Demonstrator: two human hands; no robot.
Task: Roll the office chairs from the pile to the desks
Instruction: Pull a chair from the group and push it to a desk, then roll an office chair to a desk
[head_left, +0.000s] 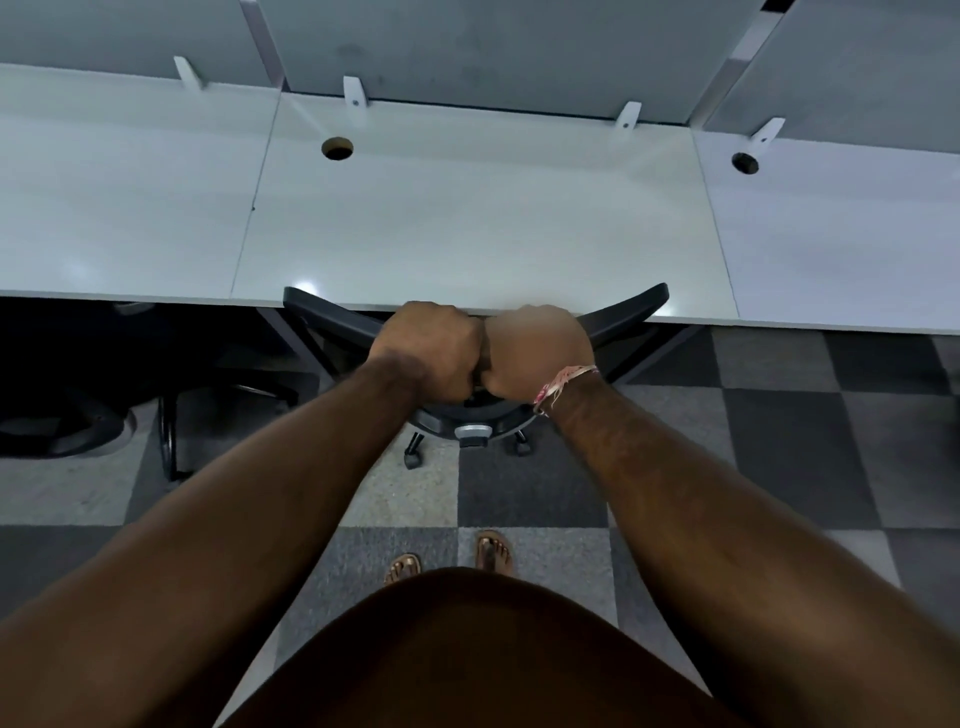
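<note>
1. The worktop runs across the view; the chair is pushed up to its front edge, seat hidden beneath.
2. The chair looks fairly heavy but free-rolling on its wheels; the stiff top of the backrest is probably the best hold.
3. The left hand and right hand sit side by side, touching, fingers curled over the backrest's middle; the right is blurred.
</note>
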